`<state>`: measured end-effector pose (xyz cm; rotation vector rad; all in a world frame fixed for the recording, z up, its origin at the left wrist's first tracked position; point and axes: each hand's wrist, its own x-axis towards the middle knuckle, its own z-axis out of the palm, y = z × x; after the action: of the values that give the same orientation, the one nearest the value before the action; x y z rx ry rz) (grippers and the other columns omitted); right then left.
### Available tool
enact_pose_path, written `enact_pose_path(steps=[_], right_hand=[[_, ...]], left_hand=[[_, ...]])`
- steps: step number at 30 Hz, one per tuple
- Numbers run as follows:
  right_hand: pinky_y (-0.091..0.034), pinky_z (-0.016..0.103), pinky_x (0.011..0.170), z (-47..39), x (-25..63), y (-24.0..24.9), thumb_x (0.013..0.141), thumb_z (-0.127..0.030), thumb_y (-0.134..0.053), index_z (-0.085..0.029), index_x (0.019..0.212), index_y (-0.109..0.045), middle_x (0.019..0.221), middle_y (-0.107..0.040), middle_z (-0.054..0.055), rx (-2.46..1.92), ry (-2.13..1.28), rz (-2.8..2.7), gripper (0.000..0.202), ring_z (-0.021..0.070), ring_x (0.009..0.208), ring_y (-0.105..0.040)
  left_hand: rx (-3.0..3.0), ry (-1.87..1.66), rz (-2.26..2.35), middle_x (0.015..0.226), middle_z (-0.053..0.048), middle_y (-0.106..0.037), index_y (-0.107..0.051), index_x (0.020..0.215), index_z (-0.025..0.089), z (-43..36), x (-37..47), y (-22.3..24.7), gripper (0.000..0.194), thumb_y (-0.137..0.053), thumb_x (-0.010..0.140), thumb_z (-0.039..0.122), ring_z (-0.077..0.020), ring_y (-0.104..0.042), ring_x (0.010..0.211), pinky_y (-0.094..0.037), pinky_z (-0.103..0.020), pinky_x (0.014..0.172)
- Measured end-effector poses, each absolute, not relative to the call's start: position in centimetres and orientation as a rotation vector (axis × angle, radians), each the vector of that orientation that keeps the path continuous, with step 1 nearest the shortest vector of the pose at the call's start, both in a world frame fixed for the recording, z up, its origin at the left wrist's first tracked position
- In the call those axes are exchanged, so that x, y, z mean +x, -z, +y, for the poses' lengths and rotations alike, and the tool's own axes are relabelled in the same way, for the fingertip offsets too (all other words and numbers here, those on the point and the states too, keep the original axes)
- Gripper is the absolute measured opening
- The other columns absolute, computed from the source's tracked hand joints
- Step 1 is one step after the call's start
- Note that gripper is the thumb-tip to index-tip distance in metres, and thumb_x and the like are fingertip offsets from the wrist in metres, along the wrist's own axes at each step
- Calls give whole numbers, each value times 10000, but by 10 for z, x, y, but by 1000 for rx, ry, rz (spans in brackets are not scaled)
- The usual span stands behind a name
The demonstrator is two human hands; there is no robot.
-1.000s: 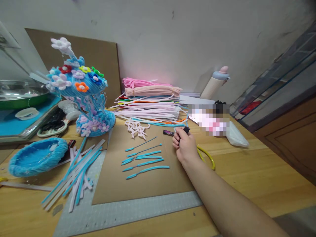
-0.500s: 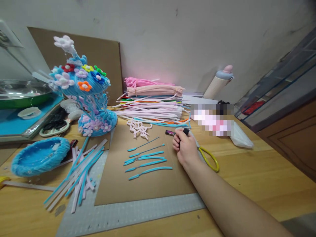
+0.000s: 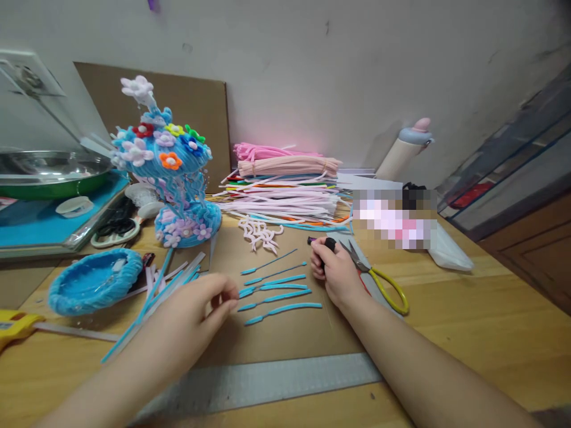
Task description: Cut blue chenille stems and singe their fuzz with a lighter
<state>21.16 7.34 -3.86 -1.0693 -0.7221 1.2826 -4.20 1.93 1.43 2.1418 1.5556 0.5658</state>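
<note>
My left hand [image 3: 203, 309] hovers over the cardboard sheet [image 3: 285, 345], thumb and fingers curved but apart, near the left ends of several short blue pipe cleaners [image 3: 285, 295]. The pipe cleaners lie in a row, partly trimmed of fuzz; the upper two are mostly bare wire. Toward the sheet's right side, my right hand [image 3: 336, 267] is closed around a small black and purple stick-like tool [image 3: 329, 244], its kind mostly hidden by the fingers. Yellow-handled scissors [image 3: 387, 288] lie just right of that hand. Small pink bent pieces [image 3: 259, 235] rest at the sheet's far edge.
A blue flowered pipe-cleaner ornament [image 3: 169, 157] stands back left, with a blue fuzzy dish [image 3: 91, 288] before it. Bundled pipe cleaners [image 3: 285, 169] are stacked by the wall. A bottle [image 3: 404, 148] leans there. A grey cutting mat [image 3: 267, 380] lies beneath the cardboard.
My left hand has come into view from the lower left and reached to the blue pipe cleaners. My right hand keeps its grip; the whole view has shifted slightly.
</note>
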Motion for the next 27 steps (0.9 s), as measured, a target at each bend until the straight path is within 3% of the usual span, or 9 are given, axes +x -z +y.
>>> enact_pose_path(steps=[3, 6, 27], right_hand=[[-179, 137, 334, 73, 210, 39, 714, -297, -640, -214, 681, -434, 446, -394, -100, -1071, -1292, -749, 225, 45, 354, -290], [-179, 139, 337, 73, 210, 40, 717, -296, -638, -212, 674, -433, 454, -396, -96, -1076, -1286, -769, 226, 46, 361, -290], [-174, 153, 348, 73, 210, 42, 735, -286, -627, -204, 668, -425, 468, -384, -91, -1096, -1274, -831, 228, 47, 375, -293]], left_hand=[[2269, -362, 1585, 862, -29, -624, -584, 876, 229, 41, -22, -9, 132, -481, 802, 194, -201, -572, 796, -425, -321, 676], [2291, -294, 1630, 833, -41, -600, -550, 807, 223, 42, -13, 2, 76, -477, 791, 207, -219, -558, 795, -399, -320, 659], [2154, -464, 1578, 801, -19, -584, -583, 808, 222, 49, -27, 27, 92, -495, 786, 238, -188, -557, 745, -401, -295, 654]])
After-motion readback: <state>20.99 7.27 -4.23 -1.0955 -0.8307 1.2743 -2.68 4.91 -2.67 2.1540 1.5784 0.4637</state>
